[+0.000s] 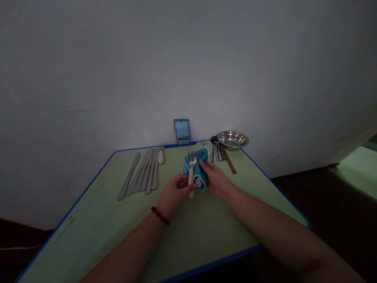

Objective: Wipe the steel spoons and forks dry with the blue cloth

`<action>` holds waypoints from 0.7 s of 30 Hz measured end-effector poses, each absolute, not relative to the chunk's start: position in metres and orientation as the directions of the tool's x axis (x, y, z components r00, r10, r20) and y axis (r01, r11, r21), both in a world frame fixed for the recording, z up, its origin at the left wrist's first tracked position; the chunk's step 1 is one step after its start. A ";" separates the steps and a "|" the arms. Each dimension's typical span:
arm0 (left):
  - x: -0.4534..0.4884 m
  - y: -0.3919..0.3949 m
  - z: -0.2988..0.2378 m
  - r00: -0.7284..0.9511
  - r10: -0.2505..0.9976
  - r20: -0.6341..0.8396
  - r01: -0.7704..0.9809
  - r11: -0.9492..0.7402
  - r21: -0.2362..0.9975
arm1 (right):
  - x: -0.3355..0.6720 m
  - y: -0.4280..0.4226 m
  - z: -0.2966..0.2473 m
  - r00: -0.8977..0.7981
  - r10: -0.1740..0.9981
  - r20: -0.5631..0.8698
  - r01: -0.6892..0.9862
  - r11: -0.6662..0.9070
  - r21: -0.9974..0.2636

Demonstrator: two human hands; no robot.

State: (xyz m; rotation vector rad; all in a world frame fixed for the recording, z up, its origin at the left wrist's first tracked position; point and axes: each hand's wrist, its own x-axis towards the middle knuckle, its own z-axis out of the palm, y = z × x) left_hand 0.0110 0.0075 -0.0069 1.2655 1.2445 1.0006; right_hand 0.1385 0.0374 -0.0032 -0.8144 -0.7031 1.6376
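Note:
Over the middle of the table, my left hand (176, 191) is closed round the white handle of a fork (191, 173), its metal tines pointing away from me. My right hand (216, 179) grips a blue cloth (201, 167), bunched up beside and behind the fork head. Part of the cloth spreads behind the tines. A second white-handled fork (204, 144) lies just beyond the cloth, its handle partly hidden. To the left, another white-handled fork (161, 155) rests next to several metal table knives (144, 173).
At the back right, a shiny metal bowl (233, 139) stands near the table corner. Several spoons (218, 151) and brown chopsticks (229, 160) lie beside it. A blurred-out upright device (182, 132) leans at the wall. Blue edging (291, 205) borders the pale green table (97, 232).

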 end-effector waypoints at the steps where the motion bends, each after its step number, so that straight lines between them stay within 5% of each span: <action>1: 0.011 0.007 -0.007 0.109 0.989 -0.103 0.118 0.090 0.989 | 0.138 0.037 -0.004 -0.140 0.980 -0.144 -0.566 -0.199 -0.800; 21: 0.017 0.001 -0.007 0.134 0.990 -0.031 0.317 -0.013 0.948 | 0.136 0.036 -0.010 -0.139 0.984 -0.116 -0.450 -0.167 -0.877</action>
